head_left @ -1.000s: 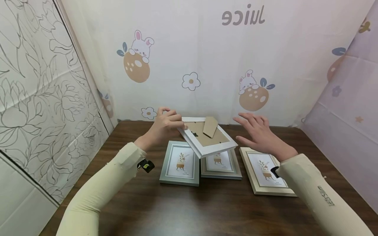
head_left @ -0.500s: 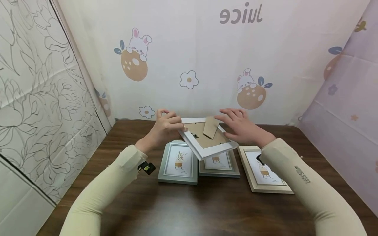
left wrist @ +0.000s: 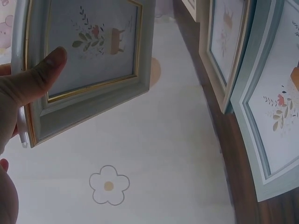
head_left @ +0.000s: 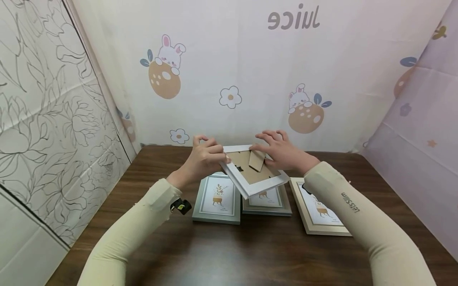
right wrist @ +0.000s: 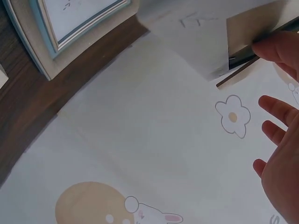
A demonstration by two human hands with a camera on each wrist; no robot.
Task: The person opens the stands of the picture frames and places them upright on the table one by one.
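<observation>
A white picture frame [head_left: 236, 174] hangs tilted above the table, its brown backing [head_left: 243, 165] and fold-out stand [head_left: 257, 159] facing me. My left hand [head_left: 204, 161] grips its left edge; in the left wrist view the thumb [left wrist: 44, 70] lies across the front, over a plant print with a gold inner border. At the back, my right hand [head_left: 282, 151] pinches the stand between thumb and index finger, the other fingers spread apart. The right wrist view shows the stand [right wrist: 238, 72] angled away from the backing.
Below lie a grey-green picture frame [head_left: 197, 210], a beige-grey picture frame [head_left: 286, 206] partly hidden by the held one, and a cream picture frame [head_left: 311, 226] under my right forearm. All rest face up on the dark wooden table [head_left: 229, 254]. A printed curtain [head_left: 229, 51] closes the back.
My right hand has moved left from above the cream frame to the white frame's back and taken hold of its stand. The left hand keeps its grip, nearly still.
</observation>
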